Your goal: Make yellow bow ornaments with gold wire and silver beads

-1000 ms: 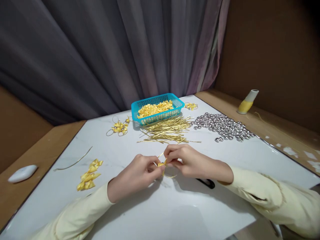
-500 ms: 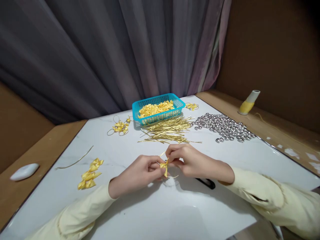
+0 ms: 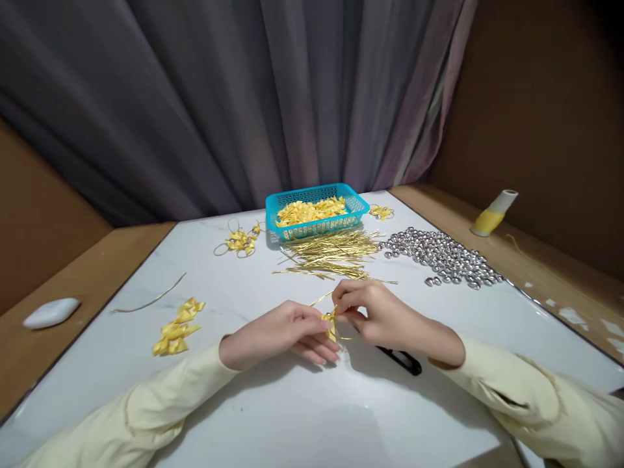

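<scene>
Near the table's middle, a yellow ribbon bow (image 3: 331, 330) with a small silver bead and gold wire is between my hands. My left hand (image 3: 292, 330) holds the bow between thumb and fingers, its lower fingers stretched out beneath. From the other side, my right hand (image 3: 373, 312) pinches at the bow and the gold wire, thumb and fingertips together. Beyond the hands lies a heap of gold wires (image 3: 336, 250). Loose yellow bows (image 3: 178, 335) are on the table left of my left hand.
A blue basket (image 3: 316, 229) of yellow bows stands at the back. Silver beads (image 3: 443, 253) are heaped at the right. A black tool (image 3: 407, 361) lies under my right wrist. Finished-looking wire-and-bow pieces (image 3: 241, 241), a spool (image 3: 493, 214) and a white object (image 3: 52, 312) surround them.
My left hand's lower fingers have straightened out below the bow. The bow is turned and more covered by my left thumb. The whole view has shifted slightly.
</scene>
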`<state>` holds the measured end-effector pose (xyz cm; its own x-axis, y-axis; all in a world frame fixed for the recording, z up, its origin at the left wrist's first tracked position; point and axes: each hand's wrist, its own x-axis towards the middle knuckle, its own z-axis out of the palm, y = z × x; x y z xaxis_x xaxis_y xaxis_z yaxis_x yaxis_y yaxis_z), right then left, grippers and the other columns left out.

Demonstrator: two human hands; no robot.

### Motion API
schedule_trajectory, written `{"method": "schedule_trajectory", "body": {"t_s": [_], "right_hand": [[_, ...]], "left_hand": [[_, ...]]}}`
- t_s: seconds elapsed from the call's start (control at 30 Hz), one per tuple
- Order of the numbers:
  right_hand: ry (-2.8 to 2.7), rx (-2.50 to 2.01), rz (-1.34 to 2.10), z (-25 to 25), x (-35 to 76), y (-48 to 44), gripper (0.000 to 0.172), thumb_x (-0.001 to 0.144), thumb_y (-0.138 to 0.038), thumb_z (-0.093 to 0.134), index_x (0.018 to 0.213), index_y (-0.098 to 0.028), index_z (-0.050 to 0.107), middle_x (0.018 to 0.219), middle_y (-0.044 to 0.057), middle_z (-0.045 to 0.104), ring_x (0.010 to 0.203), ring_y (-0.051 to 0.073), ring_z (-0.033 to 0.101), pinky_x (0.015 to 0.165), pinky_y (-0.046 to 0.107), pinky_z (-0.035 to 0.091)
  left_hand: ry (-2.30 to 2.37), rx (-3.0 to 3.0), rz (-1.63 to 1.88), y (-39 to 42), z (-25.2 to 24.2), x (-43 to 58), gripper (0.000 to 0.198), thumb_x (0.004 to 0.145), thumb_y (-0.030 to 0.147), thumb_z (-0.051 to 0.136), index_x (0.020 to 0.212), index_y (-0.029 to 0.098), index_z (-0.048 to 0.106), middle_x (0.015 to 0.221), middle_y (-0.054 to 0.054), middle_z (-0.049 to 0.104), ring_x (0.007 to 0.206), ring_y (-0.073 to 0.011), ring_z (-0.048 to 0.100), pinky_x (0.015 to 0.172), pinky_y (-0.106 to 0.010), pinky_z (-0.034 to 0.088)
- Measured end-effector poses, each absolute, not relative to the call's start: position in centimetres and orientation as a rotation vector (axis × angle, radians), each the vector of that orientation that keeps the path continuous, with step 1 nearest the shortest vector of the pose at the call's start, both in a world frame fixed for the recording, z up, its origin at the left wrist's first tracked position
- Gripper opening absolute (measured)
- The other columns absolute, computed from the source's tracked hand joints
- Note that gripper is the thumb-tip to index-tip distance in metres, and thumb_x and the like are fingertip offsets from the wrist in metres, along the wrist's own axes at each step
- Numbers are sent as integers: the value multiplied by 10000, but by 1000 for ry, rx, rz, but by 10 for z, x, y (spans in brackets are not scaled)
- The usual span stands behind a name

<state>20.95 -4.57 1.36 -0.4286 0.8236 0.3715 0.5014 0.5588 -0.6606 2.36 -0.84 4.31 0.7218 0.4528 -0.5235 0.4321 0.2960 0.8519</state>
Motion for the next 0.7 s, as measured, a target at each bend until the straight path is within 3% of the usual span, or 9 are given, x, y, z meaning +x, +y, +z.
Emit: {"method": "schedule_trajectory", "body": {"t_s": [0.2,0.7], "right_hand": [[-2128,-1051,627,14,209,-48,237,659,34,455,654,-139,616,767,31,565,633,107,502,559,214,372],[-2200,-1066,607,13,207,-49,236,666,35,468,629,-140,621,774,38,564,648,118,501,572,235,371]], "left_hand": [[819,1347,50,-8,45,22,197,780,289,544,819,112,621,873,-108,702,875,-207,650,833,-337,483],[867,1786,104,-14,41,21,230,773,215,444,844,128,645,758,-46,688,751,-162,642,712,-267,492]]}}
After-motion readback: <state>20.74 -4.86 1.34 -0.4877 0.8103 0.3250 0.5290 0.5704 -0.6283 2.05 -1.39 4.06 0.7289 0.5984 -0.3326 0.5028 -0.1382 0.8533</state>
